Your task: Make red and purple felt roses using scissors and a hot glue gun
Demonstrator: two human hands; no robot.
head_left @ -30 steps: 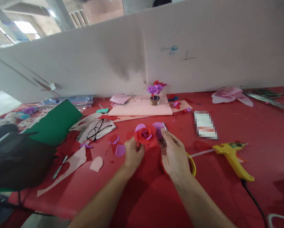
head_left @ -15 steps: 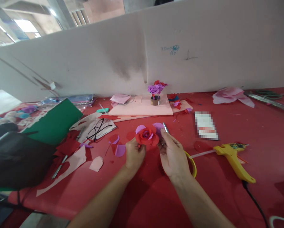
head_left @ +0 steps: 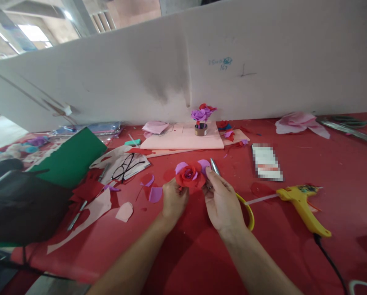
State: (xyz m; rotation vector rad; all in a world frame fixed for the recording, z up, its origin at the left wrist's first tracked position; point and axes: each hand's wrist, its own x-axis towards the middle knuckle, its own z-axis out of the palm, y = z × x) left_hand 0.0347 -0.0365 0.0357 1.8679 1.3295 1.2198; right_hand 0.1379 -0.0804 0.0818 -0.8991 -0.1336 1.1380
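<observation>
Near the middle of the table, my left hand (head_left: 175, 200) has its fingers closed beneath a red craft flower (head_left: 188, 175) with a dark centre. A purple petal shows at the flower's upper left. My right hand (head_left: 224, 200) pinches another purple petal (head_left: 203, 166) against the flower's right side. Beneath and beside that hand are scissors; their metal tip (head_left: 214, 167) and yellow handle (head_left: 248, 215) show, the rest is covered. I cannot tell whether the palm touches them. Loose red and purple petals (head_left: 155, 195) lie left of my left hand.
A yellow glue gun (head_left: 304, 209) with its cord lies at the right, below a blurred phone-like rectangle (head_left: 267, 162). Purple flowers in a small brown pot (head_left: 201, 130) stand at the back on pink sheets (head_left: 177, 141). Glasses (head_left: 123, 168), paper scraps and a green sheet (head_left: 69, 159) are at left.
My right hand has shifted slightly left, and its purple petal sits a little closer to the red flower. The left hand stays in place.
</observation>
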